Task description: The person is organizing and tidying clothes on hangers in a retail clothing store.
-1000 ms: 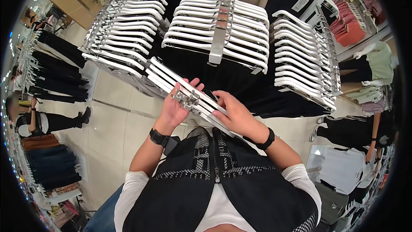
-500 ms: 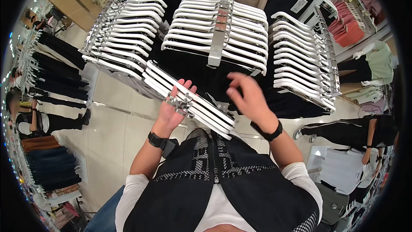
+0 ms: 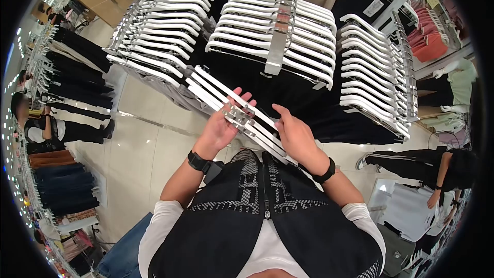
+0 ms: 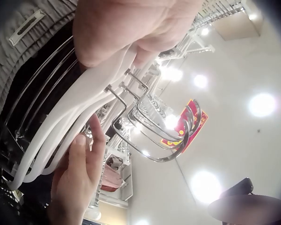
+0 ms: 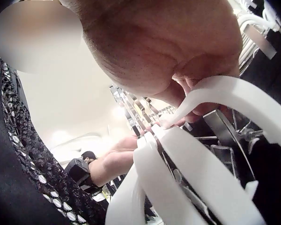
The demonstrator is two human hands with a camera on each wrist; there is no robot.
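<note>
A small bundle of white clip hangers (image 3: 203, 83) lies slantwise in front of my body. My left hand (image 3: 221, 127) holds it around the middle, palm up, fingertips showing past the far side. Silver hooks (image 4: 154, 158) cluster beside that palm, pointing away from the bars. My right hand (image 3: 298, 138) is at the bundle's lower right end. In the right wrist view its fingers grip one hanger (image 5: 222, 91), which stands apart from the others. A metal clip (image 5: 222, 124) and dark cloth show below that hanger.
Ahead stands a rack with three rows of white hangers: left (image 3: 167, 28), middle (image 3: 247, 23) and right (image 3: 368, 67). Black trousers (image 3: 231, 72) hang under the middle row. One person (image 3: 77, 128) is at the left, another (image 3: 447, 167) at the right.
My right hand lifted off the bundle half a second ago and is now back at its right end. My left hand keeps hold. The head view has shifted slightly.
</note>
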